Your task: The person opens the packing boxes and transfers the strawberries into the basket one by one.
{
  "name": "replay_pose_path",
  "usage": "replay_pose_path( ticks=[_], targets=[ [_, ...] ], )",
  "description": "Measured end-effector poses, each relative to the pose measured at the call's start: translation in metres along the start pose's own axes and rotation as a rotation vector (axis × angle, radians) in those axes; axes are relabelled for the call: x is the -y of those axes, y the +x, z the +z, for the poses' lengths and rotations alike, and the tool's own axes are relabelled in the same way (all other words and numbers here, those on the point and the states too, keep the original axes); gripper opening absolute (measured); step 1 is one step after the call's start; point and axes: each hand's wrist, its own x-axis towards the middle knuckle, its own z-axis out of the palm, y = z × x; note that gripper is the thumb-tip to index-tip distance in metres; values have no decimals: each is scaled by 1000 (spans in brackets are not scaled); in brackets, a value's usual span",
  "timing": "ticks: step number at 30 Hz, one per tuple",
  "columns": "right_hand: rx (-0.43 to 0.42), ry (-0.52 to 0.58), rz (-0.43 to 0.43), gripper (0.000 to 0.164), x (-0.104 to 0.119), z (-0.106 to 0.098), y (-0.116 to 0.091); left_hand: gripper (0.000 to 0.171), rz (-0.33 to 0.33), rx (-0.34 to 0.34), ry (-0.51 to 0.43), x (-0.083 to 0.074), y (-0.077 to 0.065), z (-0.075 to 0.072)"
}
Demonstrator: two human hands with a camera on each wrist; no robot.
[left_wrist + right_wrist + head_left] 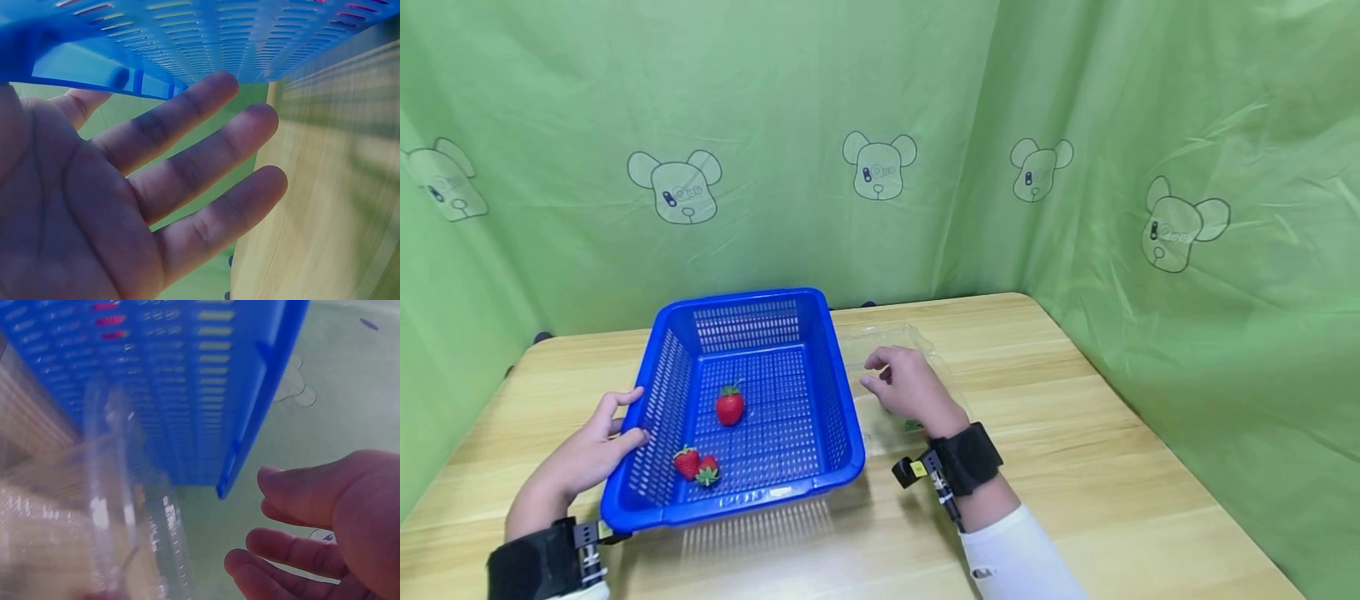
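My left hand (pixel 580 454) holds a blue plastic basket (pixel 778 429) by its left rim, thumb over the edge, while the other fingers extend below in the left wrist view. The basket is raised off the table, its shadow falling beneath the near side. Inside lies a strawberry (pixel 730 408) near the middle, and two more strawberries (pixel 687 463) sit together at the near left. My right hand (pixel 910 387) hovers right of the basket with loosely bent fingers and nothing between them. Under it stands a clear plastic box (pixel 112 506), partly hidden, with a bit of green (pixel 912 425) showing.
A light wooden table (pixel 1075 467) extends to the right and in front. Green curtains (pixel 940 100) with bear-head prints enclose its back and sides.
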Motion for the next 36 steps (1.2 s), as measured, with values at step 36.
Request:
replay_pose_path(
  ticks=[36],
  targets=[
    [156,-182,228,14,-49,37,3,60,22,-12,1,6,3,2]
  ],
)
